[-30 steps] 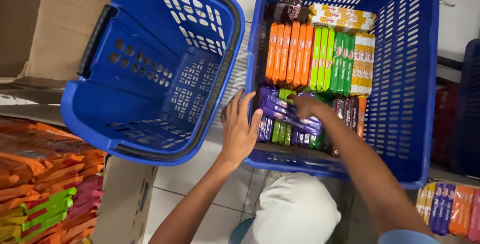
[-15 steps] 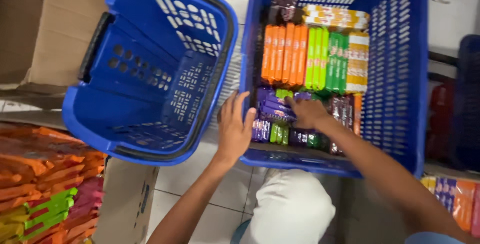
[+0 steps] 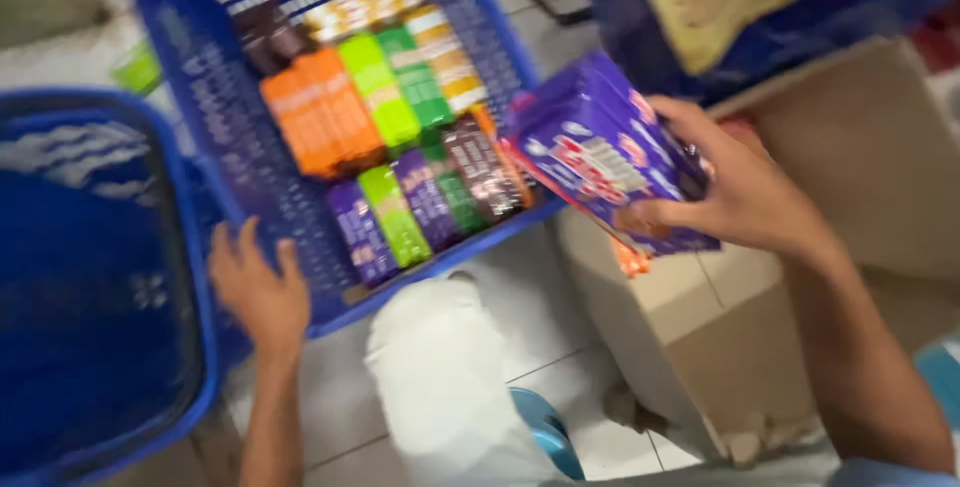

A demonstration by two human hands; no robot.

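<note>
At the far left sits a round blue plastic basket [image 3: 90,287], blurred. Just beside it the left hand [image 3: 258,292] lies flat with fingers spread, pressed on the near corner of a rectangular blue plastic crate [image 3: 250,197] — inside, rows of orange, green, purple and brown wrapped bars [image 3: 390,137] stand packed side by side. Below the crate, a white-clad knee [image 3: 440,377] over pale floor tiles. To the right, the right hand [image 3: 740,187] grips a stack of purple flat packets [image 3: 600,147], lifted clear of the crate — above a brown cardboard box [image 3: 740,337].
</note>
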